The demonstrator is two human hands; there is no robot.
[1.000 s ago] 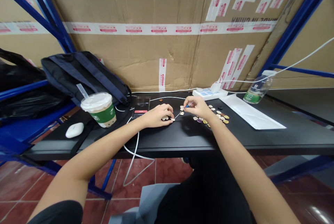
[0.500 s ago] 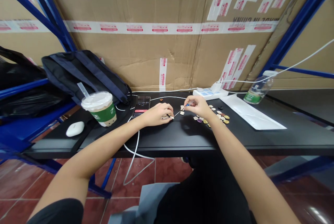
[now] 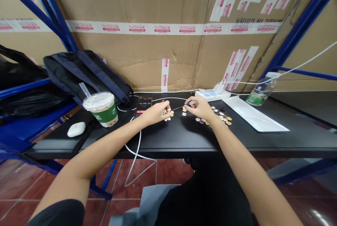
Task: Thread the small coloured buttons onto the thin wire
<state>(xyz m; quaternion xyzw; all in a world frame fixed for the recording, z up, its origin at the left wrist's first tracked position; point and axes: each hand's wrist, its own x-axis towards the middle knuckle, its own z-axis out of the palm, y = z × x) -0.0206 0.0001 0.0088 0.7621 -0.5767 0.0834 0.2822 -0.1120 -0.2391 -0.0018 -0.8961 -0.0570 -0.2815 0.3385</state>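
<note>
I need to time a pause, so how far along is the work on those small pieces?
Done: perhaps the small cluster by the left hand, though no finished mark shows. In hand: the right hand grips a thin tool, its tip at the left fingertips; any piece there is too small to tell. Likely left: the larger spread beside the right hand, maybe the few pieces between the hands.

- The right hand (image 3: 202, 108) pinches a slim blue-and-white-handled tool (image 3: 190, 103), its thin shaft reaching the left hand (image 3: 157, 113).
- Small pale oval pieces (image 3: 169, 117) lie by the left fingertips (anything pinched there is too small to tell).
- Purple and yellow oval pieces (image 3: 207, 123) lie near the right hand.
</note>
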